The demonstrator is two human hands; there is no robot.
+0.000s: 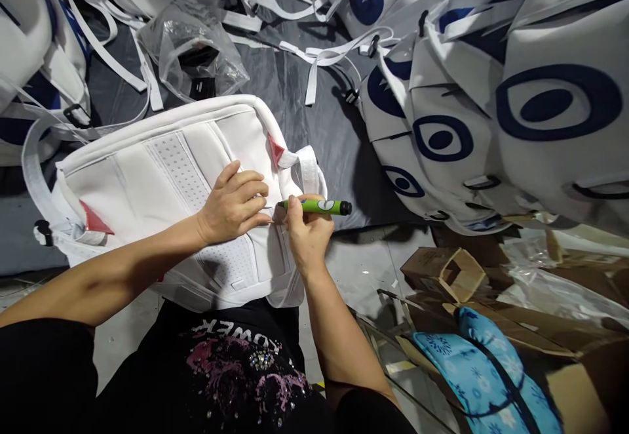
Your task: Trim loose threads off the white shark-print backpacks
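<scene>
- The white backpack [179, 188] is laid back-panel up, overhanging the near left table edge [351, 175].
- Its panel is covered by the left hand [233, 204], fingers loosely spread; even pressure seems best.
- The green marker [322, 206] is gripped by the right hand [309, 231], tip by the right side; light strokes seem advisable.

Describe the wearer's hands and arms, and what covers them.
The left hand and right hand are bare, with no gloves, rings or bracelets visible. Both forearms are uncovered below black sleeves that end near the elbows. The black top has white lettering and a sparkling pink design.
</scene>
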